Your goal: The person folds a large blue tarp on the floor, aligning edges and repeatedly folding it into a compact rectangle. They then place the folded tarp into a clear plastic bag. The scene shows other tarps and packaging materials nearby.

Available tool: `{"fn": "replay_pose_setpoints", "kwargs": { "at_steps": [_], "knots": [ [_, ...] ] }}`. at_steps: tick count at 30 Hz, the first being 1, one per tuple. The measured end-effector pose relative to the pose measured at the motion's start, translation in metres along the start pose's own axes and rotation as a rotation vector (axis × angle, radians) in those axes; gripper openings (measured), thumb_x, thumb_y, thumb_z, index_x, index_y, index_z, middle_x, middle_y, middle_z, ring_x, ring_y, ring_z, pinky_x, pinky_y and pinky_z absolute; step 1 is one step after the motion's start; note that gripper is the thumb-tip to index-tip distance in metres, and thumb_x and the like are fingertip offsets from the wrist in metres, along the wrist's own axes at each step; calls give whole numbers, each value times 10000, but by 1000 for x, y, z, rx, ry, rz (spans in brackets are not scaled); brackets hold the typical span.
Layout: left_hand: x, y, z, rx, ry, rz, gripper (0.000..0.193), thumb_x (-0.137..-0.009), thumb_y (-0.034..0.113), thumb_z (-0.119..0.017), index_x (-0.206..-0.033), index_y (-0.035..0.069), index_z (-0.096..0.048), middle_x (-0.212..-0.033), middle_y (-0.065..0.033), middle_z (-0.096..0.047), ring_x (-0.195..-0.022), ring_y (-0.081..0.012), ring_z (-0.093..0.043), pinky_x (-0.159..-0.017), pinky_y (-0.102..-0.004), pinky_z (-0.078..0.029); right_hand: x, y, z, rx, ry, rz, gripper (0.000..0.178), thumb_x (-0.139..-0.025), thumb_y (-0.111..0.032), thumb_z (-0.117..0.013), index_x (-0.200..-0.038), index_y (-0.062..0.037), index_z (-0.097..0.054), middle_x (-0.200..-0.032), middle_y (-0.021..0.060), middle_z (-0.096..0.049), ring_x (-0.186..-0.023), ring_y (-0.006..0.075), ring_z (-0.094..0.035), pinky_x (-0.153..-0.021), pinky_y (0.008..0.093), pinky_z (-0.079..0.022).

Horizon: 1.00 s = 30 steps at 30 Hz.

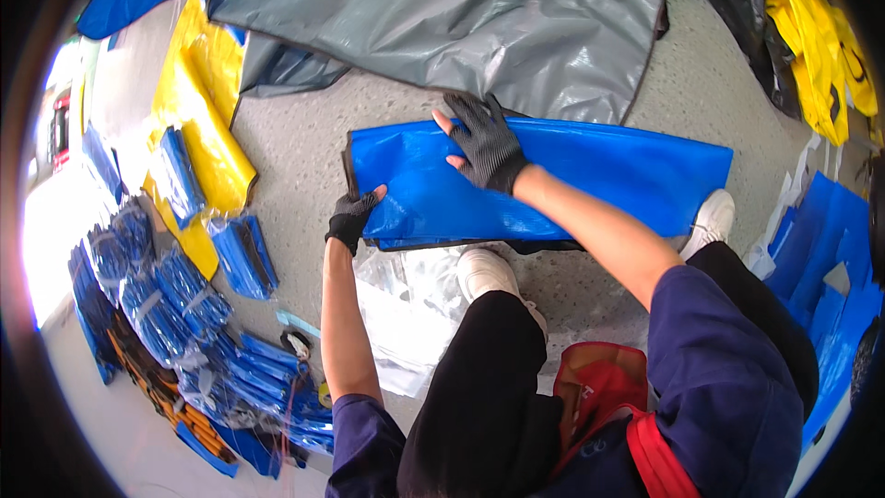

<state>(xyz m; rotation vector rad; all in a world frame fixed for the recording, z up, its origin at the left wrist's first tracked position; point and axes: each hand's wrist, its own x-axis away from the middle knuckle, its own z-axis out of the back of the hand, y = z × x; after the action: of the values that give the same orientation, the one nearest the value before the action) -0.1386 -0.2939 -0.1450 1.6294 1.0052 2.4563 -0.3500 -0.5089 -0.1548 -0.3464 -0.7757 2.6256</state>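
Observation:
A long folded blue tarpaulin (590, 166) with a dark edging lies across the floor in front of my feet. At its left end my left hand (353, 217), in a dark fingerless-tip glove, grips the edge with the thumb on top; the other fingers are partly hidden. My right hand (484, 143), gloved the same way, rests flat with fingers spread over the upper part of the tarpaulin, left of its middle. Just beyond the fold spreads a large wrinkled grey tarpaulin (442, 18).
Yellow sheeting (207, 101) and a blue packet in clear film (242, 254) lie to the left. Bundles of wrapped blue packets (175, 304) pile up at lower left. Clear plastic (396, 304) lies by my white shoe (493, 272). Blue sheets (820, 249) are at right.

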Motion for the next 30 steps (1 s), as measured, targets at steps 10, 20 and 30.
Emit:
{"fn": "replay_pose_setpoints", "kwargs": {
  "at_steps": [10,20,30],
  "knots": [
    [24,-3,9,520,-295,-31,719,-810,303,-693,-1355,-5,-340,-1306,-205,-451,-1165,-305,-495,-917,-430,-484,99,-10,-9,222,-51,-527,697,-837,-632,-416,-1422,-267,-316,-1499,122,-224,-1390,373,-118,-1039,676,-17],
    [196,126,-163,-655,-241,-817,890,-752,173,-720,-1419,-22,-163,-1194,-217,-561,-1062,-327,-577,-859,-360,-479,116,16,1,-254,30,-275,487,-919,-320,-397,-1394,-216,-377,-1494,119,-239,-1395,307,-166,-1108,556,-74],
    [185,94,-412,-919,-211,-739,980,-817,282,-580,-1357,-146,117,-620,-174,-605,-540,-338,-609,-523,-411,-486,146,198,133,-1727,-506,-831,794,-824,-754,-316,-980,-26,-593,-911,118,-602,-906,225,-589,-807,380,-470]
  ]
}}
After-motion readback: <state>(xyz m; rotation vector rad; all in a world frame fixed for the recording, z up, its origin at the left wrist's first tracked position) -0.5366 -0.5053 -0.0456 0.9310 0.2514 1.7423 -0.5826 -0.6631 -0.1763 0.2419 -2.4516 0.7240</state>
